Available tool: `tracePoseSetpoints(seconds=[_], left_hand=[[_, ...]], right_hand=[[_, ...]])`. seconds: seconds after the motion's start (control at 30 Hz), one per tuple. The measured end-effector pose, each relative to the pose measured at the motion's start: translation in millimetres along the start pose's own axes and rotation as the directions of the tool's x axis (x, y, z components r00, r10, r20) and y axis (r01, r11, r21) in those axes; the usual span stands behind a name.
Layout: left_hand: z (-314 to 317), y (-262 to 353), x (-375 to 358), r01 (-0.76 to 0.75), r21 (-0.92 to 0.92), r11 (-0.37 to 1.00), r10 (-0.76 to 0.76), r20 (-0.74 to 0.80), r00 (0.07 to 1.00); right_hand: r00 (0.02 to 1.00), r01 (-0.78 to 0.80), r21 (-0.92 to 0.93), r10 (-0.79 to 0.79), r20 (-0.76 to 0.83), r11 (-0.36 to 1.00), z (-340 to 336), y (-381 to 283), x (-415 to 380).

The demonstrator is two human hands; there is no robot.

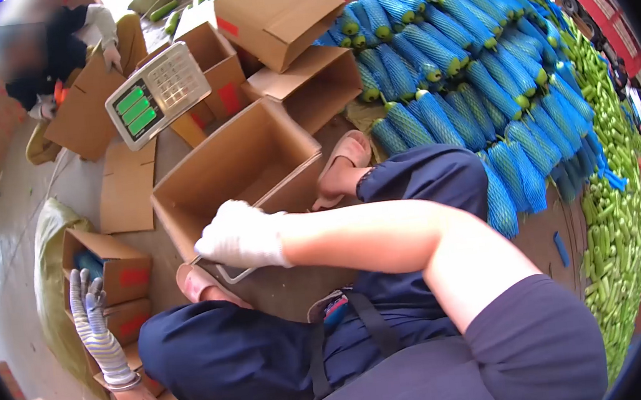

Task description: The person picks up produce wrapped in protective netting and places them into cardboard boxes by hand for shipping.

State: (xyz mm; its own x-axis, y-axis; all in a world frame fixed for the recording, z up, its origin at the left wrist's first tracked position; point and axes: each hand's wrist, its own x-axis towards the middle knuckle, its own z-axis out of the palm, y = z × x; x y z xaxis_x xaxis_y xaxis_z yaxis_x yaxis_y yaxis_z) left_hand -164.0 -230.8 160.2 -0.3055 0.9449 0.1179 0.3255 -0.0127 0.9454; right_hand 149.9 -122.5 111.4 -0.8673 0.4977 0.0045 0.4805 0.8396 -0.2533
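Note:
My right hand [241, 237], in a white glove, is closed at the near rim of an open cardboard box [212, 160] between my feet. A thin pale metal loop [233, 275] shows just under this hand; what the fingers hold is hidden. Off to the left, my left hand [94, 322] wears a striped glove, its fingers stretched out and holding nothing visible. It is beside a smaller open cardboard box [123, 274] with something bluish inside.
A scale display [157, 94] stands beyond the large box, near more open cartons [279, 15]. On the right lie rows of long green vegetables in blue netting [430, 54] and a loose green heap [618, 248]. Another person [52, 52] handles cardboard at upper left.

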Motion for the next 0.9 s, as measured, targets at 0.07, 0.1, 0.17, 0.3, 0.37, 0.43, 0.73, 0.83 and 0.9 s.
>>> tracePoseSetpoints(seconds=[0.07, 0.1, 0.17, 0.3, 0.37, 0.43, 0.73, 0.83, 0.9], left_hand=[[20.8, 26.2, -2.9, -0.064, -0.010, 0.998, 0.064, 0.045, 0.997], [30.1, 35.3, -4.0, -0.090, 0.042, 0.995, 0.086, 0.096, 0.992], [46.5, 47.7, -7.1, -0.158, 0.135, 0.978, 0.129, 0.199, 0.971], [64.7, 52.8, -22.4, -0.311, 0.331, 0.891, 0.197, 0.335, 0.922], [74.6, 58.4, -30.8, -0.326, 0.377, 0.867, 0.178, 0.376, 0.909], [85.9, 66.7, -36.6, -0.346, 0.393, 0.852, 0.160, 0.435, 0.886], [185.1, 93.0, -66.2, -0.456, 0.283, 0.844, 0.206, 0.614, 0.762], [231.3, 99.0, -72.5, -0.438, 0.219, 0.872, 0.219, 0.625, 0.749], [257.2, 99.0, -77.5, -0.399, 0.134, 0.907, 0.228, 0.642, 0.732]], right_hand=[[0.999, -0.041, -0.026, 0.041, -0.004, 0.999, 31.8, -5.0, 19.2], [0.997, -0.056, -0.003, 0.056, -0.061, 0.998, 43.6, -4.6, 26.2], [0.978, -0.105, 0.021, 0.107, -0.178, 0.994, 53.0, -4.1, 32.1], [0.798, -0.018, 0.122, 0.088, -0.596, 0.992, -13.8, -7.8, -54.2], [0.718, -0.026, 0.265, 0.202, -0.666, 0.964, -55.0, 1.1, -133.2], [0.544, -0.125, 0.296, 0.315, -0.778, 0.947, -60.7, 28.8, -208.1], [-0.195, -0.979, 0.036, 0.968, 0.160, -0.203, 64.7, 104.8, -532.2], [-0.229, -0.967, 0.085, 0.967, 0.115, -0.239, 78.7, 102.3, -536.3], [-0.242, -0.959, 0.121, 0.964, 0.113, -0.255, 77.3, 105.8, -534.4]])
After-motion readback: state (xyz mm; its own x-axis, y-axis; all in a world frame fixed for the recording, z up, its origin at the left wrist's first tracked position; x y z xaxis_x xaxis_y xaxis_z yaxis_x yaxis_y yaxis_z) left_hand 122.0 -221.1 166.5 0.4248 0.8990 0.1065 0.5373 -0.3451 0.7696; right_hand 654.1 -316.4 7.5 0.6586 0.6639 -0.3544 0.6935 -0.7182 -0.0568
